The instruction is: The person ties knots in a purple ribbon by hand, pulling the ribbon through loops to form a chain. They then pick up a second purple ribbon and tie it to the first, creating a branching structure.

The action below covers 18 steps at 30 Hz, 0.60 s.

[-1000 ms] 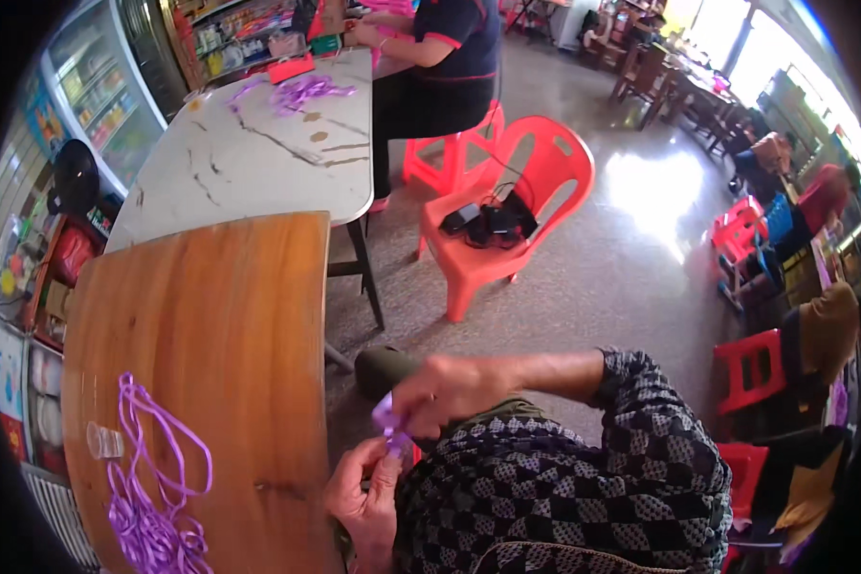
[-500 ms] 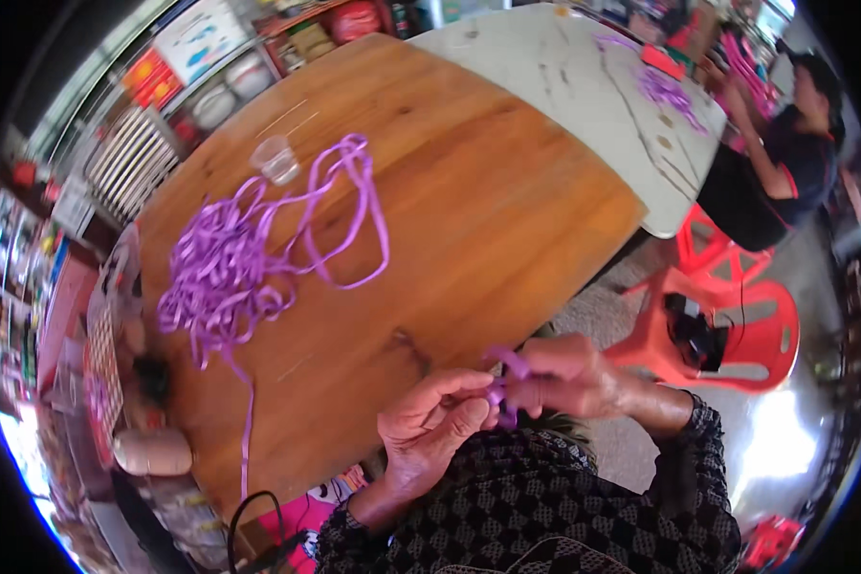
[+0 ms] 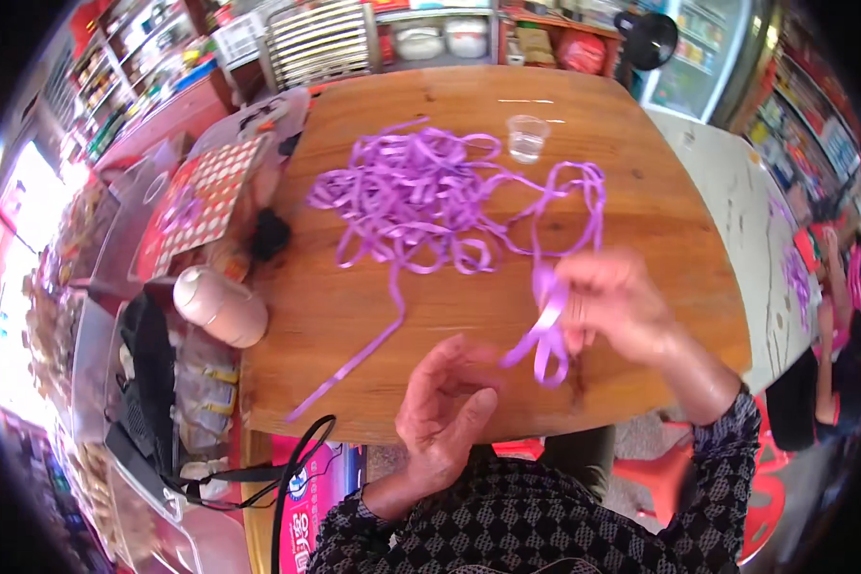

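Note:
A large tangle of purple ribbon (image 3: 416,191) lies on the far half of the wooden table, with a loose tail trailing toward the near left edge. Over the table's right side, my right hand (image 3: 617,304) pinches a looped purple ribbon piece (image 3: 548,330); a strand above it runs toward the pile, but whether the two join is hard to tell. My left hand (image 3: 442,409) hovers at the near table edge, fingers slightly curled and apart, holding nothing I can see. Motion blurs both hands somewhat.
A clear plastic cup (image 3: 526,140) stands beyond the ribbon. Along the left edge are a pinkish bottle-shaped object (image 3: 222,306), a checkered red-and-white box (image 3: 206,206) and black cables (image 3: 292,469). A pale table (image 3: 727,182) adjoins on the right, where another person (image 3: 832,383) sits.
The view has swung left, facing the table more squarely. My hands, earlier together on the ribbon, have parted; the right has carried its loop forward over the table.

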{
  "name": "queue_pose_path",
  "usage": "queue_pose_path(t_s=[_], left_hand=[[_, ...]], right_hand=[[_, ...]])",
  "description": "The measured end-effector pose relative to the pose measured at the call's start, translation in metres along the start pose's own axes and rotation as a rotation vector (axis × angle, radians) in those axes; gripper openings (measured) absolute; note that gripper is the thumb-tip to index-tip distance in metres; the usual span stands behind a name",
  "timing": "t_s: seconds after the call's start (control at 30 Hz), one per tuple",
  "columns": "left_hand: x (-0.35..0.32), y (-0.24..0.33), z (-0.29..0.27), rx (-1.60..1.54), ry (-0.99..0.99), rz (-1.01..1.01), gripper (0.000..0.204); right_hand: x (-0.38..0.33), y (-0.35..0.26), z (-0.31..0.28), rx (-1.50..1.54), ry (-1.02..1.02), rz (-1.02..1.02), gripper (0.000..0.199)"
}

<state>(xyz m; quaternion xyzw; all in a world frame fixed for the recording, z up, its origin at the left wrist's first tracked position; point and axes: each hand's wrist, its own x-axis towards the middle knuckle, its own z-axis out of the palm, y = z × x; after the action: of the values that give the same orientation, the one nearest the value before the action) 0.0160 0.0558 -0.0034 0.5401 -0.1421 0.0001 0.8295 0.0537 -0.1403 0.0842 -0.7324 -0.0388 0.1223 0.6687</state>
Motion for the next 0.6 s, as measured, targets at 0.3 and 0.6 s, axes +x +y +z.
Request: queue_pose_path(t_s=[0.3, 0.6], left_hand=[[-0.027, -0.028, -0.036, 0.551, -0.102, 0.107, 0.021], [-0.035, -0.037, -0.035, 0.565, -0.112, 0.116, 0.017]], right_hand=[[0.131, -0.065, 0.048, -0.191, -0.085, -0.222, 0.010], [0.233, -0.043, 0.146, -0.544, -0.456, -0.458, 0.010]])
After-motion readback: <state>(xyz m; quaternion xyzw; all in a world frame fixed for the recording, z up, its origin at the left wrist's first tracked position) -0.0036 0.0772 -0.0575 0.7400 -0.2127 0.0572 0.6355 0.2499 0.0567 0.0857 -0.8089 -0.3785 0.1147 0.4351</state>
